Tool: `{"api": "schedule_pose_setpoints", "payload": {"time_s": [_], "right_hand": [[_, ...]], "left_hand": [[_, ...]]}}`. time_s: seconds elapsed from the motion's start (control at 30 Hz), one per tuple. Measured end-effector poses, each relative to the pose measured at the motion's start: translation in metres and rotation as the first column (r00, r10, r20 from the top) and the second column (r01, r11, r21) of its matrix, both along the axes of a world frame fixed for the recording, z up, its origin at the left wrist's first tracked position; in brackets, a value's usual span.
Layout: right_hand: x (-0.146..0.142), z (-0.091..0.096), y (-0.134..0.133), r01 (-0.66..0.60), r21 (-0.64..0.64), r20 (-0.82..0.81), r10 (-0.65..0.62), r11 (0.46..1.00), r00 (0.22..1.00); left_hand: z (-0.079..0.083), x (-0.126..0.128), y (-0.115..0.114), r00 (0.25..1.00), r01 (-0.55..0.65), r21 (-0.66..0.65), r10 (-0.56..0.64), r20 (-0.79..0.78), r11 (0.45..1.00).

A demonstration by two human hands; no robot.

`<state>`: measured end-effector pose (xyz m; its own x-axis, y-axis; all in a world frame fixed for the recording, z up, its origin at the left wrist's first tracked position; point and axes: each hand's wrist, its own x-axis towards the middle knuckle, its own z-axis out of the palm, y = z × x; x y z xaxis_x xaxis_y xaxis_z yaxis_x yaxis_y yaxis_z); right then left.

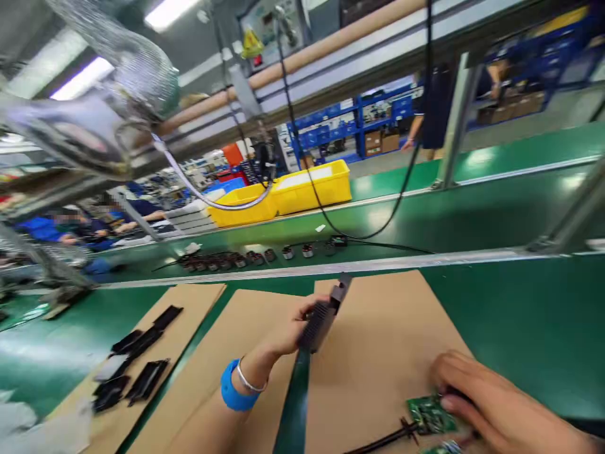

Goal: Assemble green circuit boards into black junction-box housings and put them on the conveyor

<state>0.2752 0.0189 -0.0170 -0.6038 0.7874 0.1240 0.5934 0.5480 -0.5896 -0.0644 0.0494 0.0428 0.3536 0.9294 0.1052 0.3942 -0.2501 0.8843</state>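
Note:
My left hand (pixel 289 329), with a blue band (pixel 232 386) and a silver bangle at the wrist, is closed around a dark ribbed housing (pixel 317 323) that it holds tilted above the cardboard. At the lower right, my right hand (pixel 466 391) grips the edge of a green circuit board (pixel 426 413) between thumb and fingers. A black cable (pixel 378 442) runs from that board toward the bottom edge. Part of a second green board (pixel 442 448) shows below it, cut off by the frame. Motion blurs the right fingers somewhat.
Cardboard sheets (pixel 373 340) cover the green bench. Several black housings (pixel 147 380) lie on the left sheet. Behind a metal rail, a row of small round metal parts (pixel 241 259) stands before yellow bins (pixel 312 189). Black cables hang overhead; people are in the background.

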Motion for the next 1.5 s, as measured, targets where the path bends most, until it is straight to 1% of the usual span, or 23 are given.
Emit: {"api": "schedule_pose_setpoints", "payload": {"time_s": [0.1, 0.17, 0.2, 0.3, 0.37, 0.43, 0.47, 0.53, 0.6, 0.7, 0.77, 0.83, 0.87, 0.93, 1.0, 1.07, 1.17, 1.23, 1.3, 1.37, 1.43, 1.47, 1.5], "right_hand": [[0.001, 0.011, -0.015, -0.082, -0.206, 0.033, 0.090, 0.975, 0.995], [-0.001, 0.019, -0.023, -0.064, -0.242, 0.049, 0.078, 0.968, 0.996], [-0.001, 0.022, -0.026, -0.065, -0.247, 0.054, 0.080, 0.967, 0.995], [-0.003, 0.028, -0.028, -0.098, -0.205, 0.028, 0.106, 0.974, 0.994], [-0.007, 0.030, -0.020, -0.057, -0.116, 0.003, 0.058, 0.992, 0.998], [-0.015, 0.030, -0.007, 0.044, 0.003, 0.031, -0.044, 0.999, 0.999], [-0.019, 0.029, 0.001, 0.083, 0.058, 0.074, -0.087, 0.995, 0.993], [-0.027, 0.027, 0.013, 0.079, 0.131, 0.192, -0.103, 0.988, 0.976], [-0.032, 0.027, 0.021, 0.002, 0.131, 0.270, -0.038, 0.991, 0.962], [-0.033, 0.031, 0.022, -0.128, 0.065, 0.269, 0.107, 0.990, 0.957], [-0.031, 0.036, 0.018, -0.204, 0.020, 0.263, 0.192, 0.979, 0.945], [-0.028, 0.040, 0.013, -0.248, -0.006, 0.248, 0.242, 0.969, 0.938], [-0.026, 0.041, 0.009, -0.248, -0.008, 0.226, 0.243, 0.969, 0.943], [-0.022, 0.040, 0.001, -0.188, 0.003, 0.178, 0.185, 0.982, 0.966], [-0.020, 0.036, -0.008, -0.087, 0.006, 0.176, 0.085, 0.996, 0.981], [-0.019, 0.031, -0.018, -0.020, -0.002, 0.204, 0.020, 1.000, 0.979], [-0.020, 0.028, -0.027, -0.035, -0.032, 0.174, 0.040, 0.999, 0.984], [-0.018, 0.031, -0.028, -0.061, -0.040, 0.079, 0.064, 0.997, 0.995], [-0.015, 0.036, -0.026, -0.064, -0.038, -0.034, 0.062, 0.997, 0.997], [-0.014, 0.040, -0.022, -0.038, -0.040, -0.088, 0.034, 0.999, 0.996], [-0.018, 0.042, -0.018, 0.010, -0.035, -0.067, -0.012, 0.999, 0.998], [-0.023, 0.042, -0.018, 0.048, 0.008, -0.031, -0.047, 0.999, 0.998], [-0.030, 0.043, -0.017, 0.075, 0.081, 0.022, -0.077, 0.994, 0.997]], "left_hand": [[-0.009, 0.054, 0.016, 0.972, 0.162, 0.058, -0.149, -0.183, 0.985], [-0.016, 0.079, 0.018, 0.938, 0.243, 0.088, -0.211, -0.277, 0.966], [-0.020, 0.087, 0.017, 0.921, 0.279, 0.092, -0.239, -0.308, 0.956], [-0.029, 0.092, 0.014, 0.848, 0.385, 0.101, -0.308, -0.431, 0.917], [-0.029, 0.085, 0.013, 0.789, 0.428, 0.135, -0.297, -0.538, 0.893], [-0.028, 0.076, 0.013, 0.750, 0.420, 0.199, -0.215, -0.626, 0.886], [-0.027, 0.072, 0.015, 0.745, 0.394, 0.232, -0.161, -0.647, 0.889], [-0.028, 0.066, 0.021, 0.743, 0.324, 0.288, -0.054, -0.667, 0.901], [-0.031, 0.065, 0.031, 0.746, 0.252, 0.322, 0.029, -0.666, 0.913], [-0.041, 0.072, 0.053, 0.763, 0.170, 0.359, 0.108, -0.637, 0.918], [-0.046, 0.079, 0.066, 0.781, 0.157, 0.370, 0.114, -0.614, 0.916], [-0.047, 0.087, 0.070, 0.804, 0.189, 0.365, 0.070, -0.591, 0.912], [-0.045, 0.090, 0.068, 0.815, 0.208, 0.361, 0.044, -0.578, 0.909], [-0.040, 0.093, 0.055, 0.835, 0.220, 0.365, 0.018, -0.549, 0.904], [-0.032, 0.092, 0.028, 0.863, 0.184, 0.361, 0.025, -0.505, 0.914], [-0.024, 0.090, -0.005, 0.897, 0.137, 0.296, 0.009, -0.442, 0.945], [-0.018, 0.090, -0.053, 0.937, 0.110, 0.162, -0.048, -0.346, 0.981], [-0.017, 0.092, -0.074, 0.952, 0.106, 0.124, -0.065, -0.299, 0.987], [-0.015, 0.095, -0.084, 0.956, 0.114, 0.059, -0.093, -0.279, 0.992], [-0.013, 0.099, -0.083, 0.944, 0.108, -0.015, -0.107, -0.312, 0.994], [-0.011, 0.103, -0.076, 0.918, 0.056, -0.038, -0.066, -0.391, 0.998], [-0.009, 0.106, -0.071, 0.900, 0.027, -0.021, -0.033, -0.434, 0.999], [-0.007, 0.108, -0.065, 0.882, 0.004, -0.001, -0.004, -0.470, 1.000]]}}
